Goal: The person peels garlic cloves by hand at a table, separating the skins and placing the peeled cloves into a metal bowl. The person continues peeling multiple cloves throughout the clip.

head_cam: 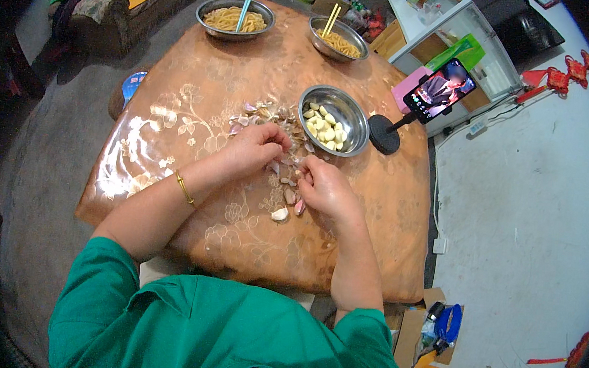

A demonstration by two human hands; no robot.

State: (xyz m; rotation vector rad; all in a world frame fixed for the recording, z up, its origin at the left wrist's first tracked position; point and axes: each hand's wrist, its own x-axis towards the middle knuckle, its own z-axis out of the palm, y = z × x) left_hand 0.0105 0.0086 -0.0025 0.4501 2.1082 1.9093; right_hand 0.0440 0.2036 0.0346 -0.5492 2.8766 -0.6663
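Note:
My left hand [262, 147], a bangle on its wrist, hovers with curled fingers at the near edge of a pile of garlic skins [269, 114]; whether it holds anything cannot be told. Just right of it, my right hand [326, 185] has thumb and forefinger pinched on a small pale piece, seemingly garlic or its skin. Unpeeled garlic cloves [299, 207] lie below my hands, with a whitish garlic piece [280, 214] nearest me. Beyond my right hand stands a steel bowl [360, 124] holding several peeled garlic cloves [325, 126].
A phone [441, 90] on a round-based stand [384, 135] is right of the bowl. At the table's far side are two metal bowls of noodles [235, 20] [338, 41] with chopsticks. A patterned cover lies over the table [374, 233]; a white wall rises on the right.

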